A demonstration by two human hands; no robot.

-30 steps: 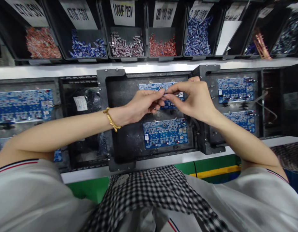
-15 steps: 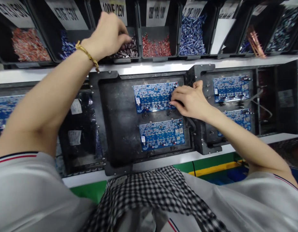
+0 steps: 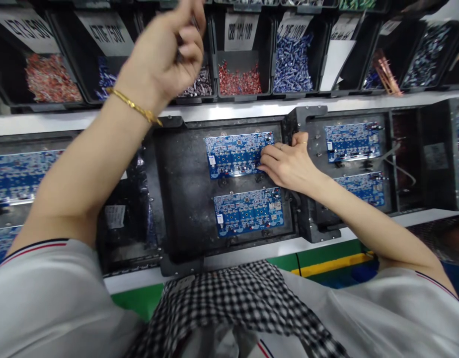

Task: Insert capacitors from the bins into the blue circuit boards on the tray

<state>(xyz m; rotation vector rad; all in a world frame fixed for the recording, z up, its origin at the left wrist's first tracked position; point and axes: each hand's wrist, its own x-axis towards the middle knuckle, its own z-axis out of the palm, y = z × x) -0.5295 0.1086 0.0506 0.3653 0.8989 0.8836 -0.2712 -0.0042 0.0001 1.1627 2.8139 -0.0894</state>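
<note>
Raised over the capacitor bins, my left hand (image 3: 173, 54) has its fingers curled and pinched; whatever they may hold is too small to make out. Below it, dark parts (image 3: 199, 83) fill a bin. My right hand (image 3: 283, 161) rests at the right end of the upper blue circuit board (image 3: 235, 149), its fingertips closed together there and hiding what is between them. A lower blue circuit board (image 3: 248, 214) lies in the same black tray (image 3: 181, 184).
Bins of red parts (image 3: 239, 79), blue capacitors (image 3: 293, 62) and orange parts (image 3: 52, 79) line the back. Another tray with blue boards (image 3: 352, 141) stands to the right, and more boards (image 3: 23, 174) lie at left. A white rail (image 3: 222, 110) runs behind the trays.
My left hand has risen from the bin of dark parts with its fingers curled upward. The right hand has shifted slightly down and left, still at the board's right end. The view has tilted a little.
</note>
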